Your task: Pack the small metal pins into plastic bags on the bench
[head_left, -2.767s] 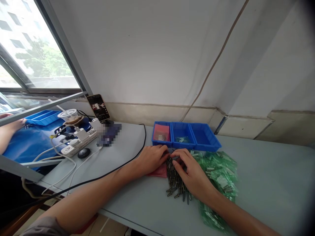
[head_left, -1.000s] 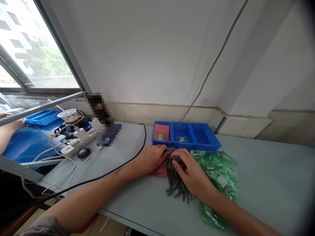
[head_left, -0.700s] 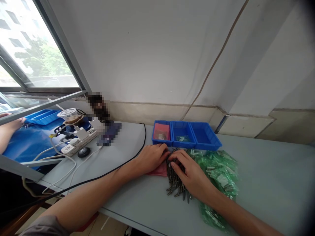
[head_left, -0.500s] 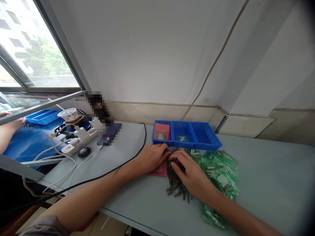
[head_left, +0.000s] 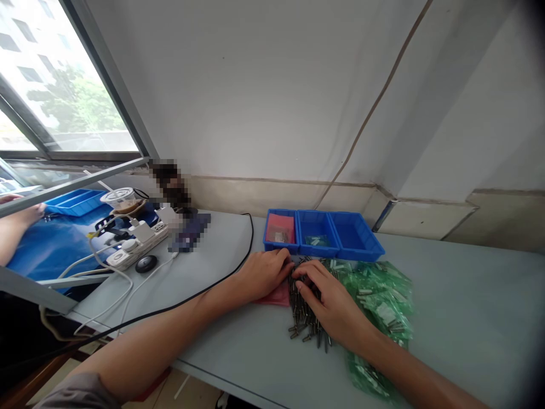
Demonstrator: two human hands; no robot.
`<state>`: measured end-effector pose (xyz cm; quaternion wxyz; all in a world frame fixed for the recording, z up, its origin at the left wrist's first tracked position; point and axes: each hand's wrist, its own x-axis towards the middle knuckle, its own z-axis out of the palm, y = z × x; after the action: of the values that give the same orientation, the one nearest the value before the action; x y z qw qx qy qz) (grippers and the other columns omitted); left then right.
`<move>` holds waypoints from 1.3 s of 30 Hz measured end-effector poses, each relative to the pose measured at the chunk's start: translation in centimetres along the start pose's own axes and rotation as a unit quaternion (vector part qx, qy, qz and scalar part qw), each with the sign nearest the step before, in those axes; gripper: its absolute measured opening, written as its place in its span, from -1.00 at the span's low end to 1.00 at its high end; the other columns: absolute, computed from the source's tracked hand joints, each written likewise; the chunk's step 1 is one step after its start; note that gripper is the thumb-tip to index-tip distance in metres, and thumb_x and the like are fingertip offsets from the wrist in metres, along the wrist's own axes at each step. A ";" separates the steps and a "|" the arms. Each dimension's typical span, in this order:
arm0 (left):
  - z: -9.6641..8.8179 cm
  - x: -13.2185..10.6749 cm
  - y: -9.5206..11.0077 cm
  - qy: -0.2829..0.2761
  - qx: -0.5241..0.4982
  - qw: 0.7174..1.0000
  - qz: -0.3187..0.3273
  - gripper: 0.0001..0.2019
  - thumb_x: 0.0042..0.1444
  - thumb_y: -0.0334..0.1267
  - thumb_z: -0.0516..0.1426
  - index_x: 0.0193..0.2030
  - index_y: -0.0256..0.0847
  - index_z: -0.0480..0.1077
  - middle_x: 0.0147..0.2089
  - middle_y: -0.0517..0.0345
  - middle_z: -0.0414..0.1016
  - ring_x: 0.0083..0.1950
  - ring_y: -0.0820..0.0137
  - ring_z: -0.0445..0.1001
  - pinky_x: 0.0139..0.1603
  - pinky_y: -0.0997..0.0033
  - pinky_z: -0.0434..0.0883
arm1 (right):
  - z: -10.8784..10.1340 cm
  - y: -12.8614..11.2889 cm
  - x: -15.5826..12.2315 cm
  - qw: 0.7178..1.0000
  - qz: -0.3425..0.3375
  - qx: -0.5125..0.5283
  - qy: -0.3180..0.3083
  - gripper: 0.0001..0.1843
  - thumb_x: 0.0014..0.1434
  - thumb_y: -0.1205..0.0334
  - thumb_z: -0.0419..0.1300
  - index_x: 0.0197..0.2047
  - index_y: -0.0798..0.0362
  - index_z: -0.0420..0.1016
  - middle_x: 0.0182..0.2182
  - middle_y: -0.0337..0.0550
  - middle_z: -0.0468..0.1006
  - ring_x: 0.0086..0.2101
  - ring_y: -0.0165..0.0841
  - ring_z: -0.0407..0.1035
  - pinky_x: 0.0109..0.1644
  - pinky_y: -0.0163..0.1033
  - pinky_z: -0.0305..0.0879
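My left hand [head_left: 264,275] rests on a flat pink plastic bag [head_left: 279,296], at the left edge of a pile of thin metal pins that look like blind rivets [head_left: 301,312]. Its fingers are bent and pressed together; anything between them is hidden. Over the top of the pile, my right hand [head_left: 326,291] has curled fingers, with thumb and forefinger tips close together. Whether a rivet sits between those tips is too small to make out. Green clear plastic bags [head_left: 385,301] with small metal parts inside lie right of the pile, partly under my right forearm.
A blue three-compartment bin [head_left: 355,236] stands behind the pile, with a pink packet [head_left: 281,227] at left and a small clear bag [head_left: 317,241] in the middle. Leftward are a black cable [head_left: 221,278], power strip [head_left: 138,247], round black object [head_left: 146,263] and another person's arm [head_left: 19,224].
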<state>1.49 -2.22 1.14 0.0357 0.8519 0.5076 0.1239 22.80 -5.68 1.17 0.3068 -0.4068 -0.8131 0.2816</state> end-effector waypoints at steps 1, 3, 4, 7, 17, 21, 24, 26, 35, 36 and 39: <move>0.0 0.0 0.0 0.000 0.000 1.000 -0.001 -0.77 0.54 -0.09 0.02 0.01 -0.17 0.40 -0.07 0.07 0.66 -0.15 0.21 0.65 -0.25 0.35 0.41 | 0.0 0.0 0.0 1.000 0.000 0.000 0.000 -0.82 0.52 0.25 0.03 0.00 -0.07 0.46 0.01 -0.07 0.52 -0.07 -0.20 0.48 0.01 -0.07 0.45; 0.0 0.0 0.0 0.001 0.000 1.000 -0.003 -0.77 0.54 -0.09 0.02 0.02 -0.17 0.40 -0.07 0.06 0.66 -0.15 0.21 0.65 -0.25 0.35 0.41 | 0.0 0.0 0.1 1.000 -0.002 0.000 0.003 -0.81 0.52 0.25 0.03 0.00 -0.08 0.46 0.01 -0.07 0.52 -0.07 -0.20 0.48 0.01 -0.06 0.45; 0.1 0.1 -0.1 0.001 0.000 1.000 -0.003 -0.77 0.54 -0.09 0.02 0.01 -0.18 0.40 -0.08 0.06 0.66 -0.15 0.20 0.65 -0.25 0.35 0.41 | 0.0 0.0 0.1 1.000 -0.003 0.000 0.004 -0.81 0.52 0.25 0.03 0.01 -0.08 0.47 0.01 -0.07 0.52 -0.06 -0.19 0.48 0.01 -0.06 0.45; 0.1 0.1 -0.1 -0.001 -0.004 1.000 0.000 -0.77 0.53 -0.10 0.02 0.00 -0.18 0.40 -0.09 0.06 0.65 -0.15 0.21 0.65 -0.24 0.35 0.42 | 0.0 0.0 0.1 1.000 -0.006 0.001 0.005 -0.81 0.52 0.25 0.03 0.01 -0.09 0.47 0.02 -0.07 0.53 -0.05 -0.19 0.48 0.03 -0.05 0.46; 0.2 -0.1 0.1 -0.002 0.026 1.000 -0.009 -0.74 0.56 -0.09 -0.03 -0.02 -0.19 0.37 -0.11 0.01 0.63 -0.22 0.22 0.64 -0.25 0.33 0.44 | 0.0 0.0 0.0 1.000 -0.006 -0.006 0.009 -0.81 0.51 0.26 0.04 0.01 -0.08 0.48 0.00 -0.08 0.53 -0.07 -0.19 0.49 0.01 -0.07 0.46; 0.3 -0.2 0.3 0.003 0.035 0.999 -0.023 -0.76 0.55 -0.10 -0.02 -0.01 -0.18 0.35 -0.11 0.02 0.65 -0.21 0.19 0.65 -0.26 0.33 0.44 | 0.0 0.0 0.0 1.000 0.000 -0.001 0.005 -0.81 0.51 0.26 0.04 0.02 -0.08 0.47 0.02 -0.07 0.52 -0.07 -0.20 0.48 0.03 -0.06 0.46; 0.4 -0.2 0.3 0.004 0.033 0.999 -0.033 -0.77 0.55 -0.10 -0.02 -0.01 -0.18 0.34 -0.10 0.03 0.65 -0.19 0.20 0.65 -0.24 0.33 0.45 | 0.0 0.0 0.1 1.000 -0.003 -0.001 0.008 -0.81 0.50 0.26 0.04 0.02 -0.09 0.47 0.03 -0.07 0.52 -0.05 -0.19 0.49 0.04 -0.05 0.46; 0.5 -0.2 0.3 0.006 0.042 0.998 -0.040 -0.76 0.54 -0.08 -0.02 -0.01 -0.18 0.34 -0.12 0.01 0.65 -0.20 0.19 0.66 -0.24 0.32 0.45 | 0.1 0.0 0.1 1.000 -0.003 0.000 0.009 -0.81 0.50 0.26 0.04 0.03 -0.09 0.47 0.03 -0.06 0.52 -0.05 -0.18 0.50 0.05 -0.04 0.47; 0.4 -0.2 0.5 0.004 0.080 0.996 -0.043 -0.77 0.53 -0.09 0.00 -0.01 -0.18 0.36 -0.14 -0.01 0.65 -0.23 0.16 0.65 -0.27 0.32 0.42 | 0.1 0.0 0.0 1.000 0.006 0.000 0.006 -0.81 0.51 0.24 0.03 0.07 -0.09 0.44 0.08 -0.04 0.49 -0.04 -0.18 0.49 0.07 -0.01 0.46; 0.4 -0.2 0.5 0.006 0.081 0.996 -0.040 -0.76 0.54 -0.08 0.00 -0.01 -0.18 0.36 -0.14 0.00 0.65 -0.24 0.16 0.65 -0.28 0.33 0.41 | 0.1 0.0 0.1 1.000 0.006 0.000 0.006 -0.81 0.50 0.25 0.03 0.07 -0.09 0.44 0.08 -0.04 0.48 -0.03 -0.18 0.48 0.08 -0.01 0.45; 0.5 -0.3 0.5 0.010 0.084 0.996 -0.030 -0.73 0.55 -0.07 -0.02 -0.03 -0.18 0.38 -0.15 0.01 0.65 -0.25 0.17 0.64 -0.32 0.34 0.38 | 0.0 0.0 0.2 1.000 0.006 0.001 0.006 -0.81 0.50 0.25 0.03 0.06 -0.09 0.44 0.08 -0.05 0.48 -0.01 -0.17 0.48 0.09 -0.01 0.45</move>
<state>1.90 -2.64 0.69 -0.0375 0.8348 0.5422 0.0883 22.71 -5.54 1.22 0.3100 -0.4130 -0.8087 0.2818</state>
